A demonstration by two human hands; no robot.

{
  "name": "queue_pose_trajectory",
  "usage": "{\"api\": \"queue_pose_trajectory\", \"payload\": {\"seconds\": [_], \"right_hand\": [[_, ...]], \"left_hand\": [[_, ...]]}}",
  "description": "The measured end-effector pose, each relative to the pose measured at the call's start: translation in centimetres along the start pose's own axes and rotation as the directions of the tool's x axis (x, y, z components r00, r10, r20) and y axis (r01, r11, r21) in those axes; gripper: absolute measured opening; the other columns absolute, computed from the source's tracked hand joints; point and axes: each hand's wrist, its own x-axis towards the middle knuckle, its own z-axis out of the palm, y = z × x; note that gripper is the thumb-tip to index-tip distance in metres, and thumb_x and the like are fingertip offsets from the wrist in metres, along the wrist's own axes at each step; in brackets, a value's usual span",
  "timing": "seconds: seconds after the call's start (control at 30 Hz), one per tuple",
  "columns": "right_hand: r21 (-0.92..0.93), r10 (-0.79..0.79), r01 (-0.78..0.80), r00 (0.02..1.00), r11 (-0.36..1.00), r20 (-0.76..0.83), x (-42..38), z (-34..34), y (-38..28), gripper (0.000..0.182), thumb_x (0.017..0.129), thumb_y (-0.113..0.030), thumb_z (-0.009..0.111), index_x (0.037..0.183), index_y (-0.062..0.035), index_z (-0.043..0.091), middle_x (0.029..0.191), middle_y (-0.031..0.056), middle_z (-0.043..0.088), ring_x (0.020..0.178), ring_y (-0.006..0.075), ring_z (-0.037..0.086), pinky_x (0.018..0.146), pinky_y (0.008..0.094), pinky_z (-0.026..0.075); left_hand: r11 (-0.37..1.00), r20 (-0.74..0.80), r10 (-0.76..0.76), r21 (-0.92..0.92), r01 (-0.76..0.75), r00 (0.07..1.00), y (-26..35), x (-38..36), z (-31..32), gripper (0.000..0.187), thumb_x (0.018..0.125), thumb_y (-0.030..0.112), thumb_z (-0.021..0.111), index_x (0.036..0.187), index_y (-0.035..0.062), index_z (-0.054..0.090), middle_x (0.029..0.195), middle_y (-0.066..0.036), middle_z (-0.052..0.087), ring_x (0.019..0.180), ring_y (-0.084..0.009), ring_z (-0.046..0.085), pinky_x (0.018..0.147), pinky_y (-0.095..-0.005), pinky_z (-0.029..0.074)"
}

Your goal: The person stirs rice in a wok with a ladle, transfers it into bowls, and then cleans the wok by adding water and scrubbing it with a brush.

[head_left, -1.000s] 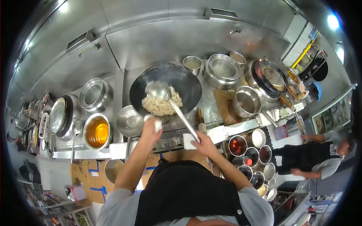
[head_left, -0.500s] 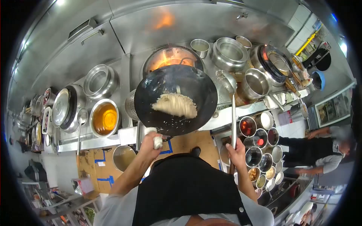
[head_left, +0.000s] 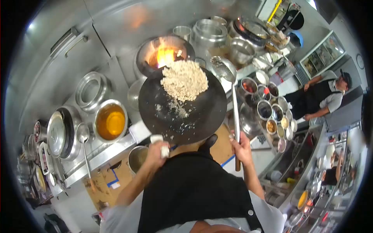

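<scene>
My left hand (head_left: 158,153) is closed round a white cloth (head_left: 157,139) at the near-left rim of a black wok (head_left: 149,112). A mass of fried rice (head_left: 184,80) is up at the wok's far side, seemingly in mid-toss, with loose grains scattered on the dark metal below it. Behind the wok, flames (head_left: 165,57) rise from the burner (head_left: 144,62). My right hand (head_left: 242,148) grips the long handle of a ladle (head_left: 236,112). The ladle's bowl, with bits of food stuck to it, is held to the right of the wok, apart from it.
A bowl of amber oil (head_left: 101,128) and another ladle (head_left: 82,134) lie to the left. Several seasoning pots (head_left: 264,110) stand at the right. Metal pots (head_left: 210,33) line the back. A co-worker (head_left: 320,93) stands further right. A pot (head_left: 136,155) sits below the counter.
The rice has moved from the wok's middle to its far side and spread into a clump. My view has turned towards the right. Both hands keep their holds.
</scene>
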Motion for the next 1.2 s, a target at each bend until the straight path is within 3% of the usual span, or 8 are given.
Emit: {"api": "queue_pose_trajectory", "payload": {"seconds": [0.1, 0.37, 0.57, 0.7, 0.87, 1.0, 1.1, 1.2], "right_hand": [[-0.031, 0.045, -0.048, 0.996, 0.998, -0.071, -5.4, 1.5, -2.0, 0.031, 0.1, -0.01, 0.061, 0.129, 0.0019, 0.057, 0.066, -0.0025, 0.051, 0.05, 0.0072, 0.047, 0.046, 0.0259, 0.037], [-0.023, -0.006, 0.003, 0.995, 1.0, -0.104, -10.6, 1.0, -3.5, 0.044, 0.099, -0.013, 0.064, 0.14, 0.0003, 0.055, 0.07, -0.002, 0.053, 0.052, 0.0082, 0.05, 0.047, 0.0266, 0.042], [0.004, 0.108, -0.109, 0.976, 0.994, -0.189, -19.6, -0.5, -2.9, 0.054, 0.099, -0.013, 0.063, 0.15, -0.0036, 0.05, 0.077, 0.0002, 0.057, 0.057, 0.008, 0.052, 0.051, 0.0271, 0.045], [-0.029, 0.1, -0.109, 0.97, 0.994, -0.223, -19.6, -2.8, -1.0, 0.061, 0.1, -0.013, 0.06, 0.158, -0.0037, 0.042, 0.078, 0.0024, 0.058, 0.055, 0.0102, 0.052, 0.051, 0.0284, 0.046], [-0.242, -0.023, -0.09, 0.904, 0.966, -0.427, -27.6, -3.7, 3.8, 0.063, 0.101, -0.014, 0.061, 0.159, -0.0029, 0.039, 0.083, 0.0039, 0.061, 0.057, 0.0097, 0.054, 0.052, 0.0291, 0.048], [0.213, 0.326, -0.281, 0.92, 0.936, -0.216, -34.7, -0.1, 7.2, 0.058, 0.101, -0.013, 0.06, 0.156, -0.0088, 0.044, 0.078, 0.0011, 0.057, 0.054, 0.0101, 0.05, 0.046, 0.0275, 0.041], [0.801, 0.433, -0.345, 0.894, 0.489, 0.12, -39.7, 2.0, 9.4, 0.031, 0.103, -0.014, 0.058, 0.134, -0.0133, 0.054, 0.075, 0.0004, 0.052, 0.048, 0.0104, 0.043, 0.043, 0.0268, 0.032], [0.898, 0.466, -0.36, 0.859, 0.254, 0.213, -47.8, 1.9, 13.3, 0.016, 0.105, -0.014, 0.057, 0.118, -0.0137, 0.047, 0.075, -0.0006, 0.05, 0.051, 0.009, 0.043, 0.046, 0.0265, 0.031]], "left_hand": [[0.975, -0.009, -0.222, -0.006, 0.222, 0.975, 3.0, -2.5, 2.1, 0.009, 0.085, 0.017, 0.066, 0.081, 0.0109, 0.061, 0.067, -0.006, 0.063, 0.051, -0.0194, 0.057, 0.043, -0.034, 0.042], [0.955, 0.104, -0.284, 0.121, 0.271, 0.953, -2.0, 8.4, 9.1, 0.008, 0.087, 0.019, 0.067, 0.088, 0.0159, 0.06, 0.073, -0.003, 0.061, 0.06, -0.0196, 0.061, 0.045, -0.0349, 0.045], [0.955, 0.072, -0.294, 0.057, 0.29, 0.953, -9.4, -1.7, 1.9, 0.006, 0.085, 0.01, 0.064, 0.088, 0.0144, 0.061, 0.07, 0.0, 0.061, 0.056, -0.0166, 0.06, 0.043, -0.0337, 0.045], [0.916, 0.204, -0.385, 0.201, 0.346, 0.9, -7.6, -3.5, 5.9, 0.005, 0.085, 0.014, 0.065, 0.086, 0.0142, 0.06, 0.068, 0.0, 0.059, 0.056, -0.0159, 0.058, 0.044, -0.0339, 0.043], [0.933, 0.23, -0.052, 0.357, -0.035, 0.972, -14.3, -14.9, 2.4, 0.012, 0.087, 0.008, 0.062, 0.098, 0.0058, 0.063, 0.086, -0.006, 0.066, 0.069, -0.0179, 0.066, 0.057, -0.0335, 0.056], [0.929, 0.191, -0.015, 0.366, -0.057, 0.981, -20.0, -19.5, 1.7, 0.009, 0.082, 0.002, 0.067, 0.091, 0.0016, 0.069, 0.077, -0.008, 0.068, 0.067, -0.0203, 0.068, 0.055, -0.0369, 0.055], [0.873, 0.286, -0.333, 0.454, 0.18, 0.898, -22.9, -17.3, 0.8, 0.004, 0.086, 0.009, 0.063, 0.084, 0.0089, 0.066, 0.071, -0.005, 0.064, 0.056, -0.0175, 0.061, 0.045, -0.034, 0.045], [0.795, 0.219, -0.513, 0.486, 0.363, 0.83, -25.6, -22.5, -1.1, 0.006, 0.083, 0.011, 0.065, 0.087, 0.0118, 0.06, 0.069, -0.003, 0.062, 0.056, -0.016, 0.061, 0.044, -0.0327, 0.042]]}}
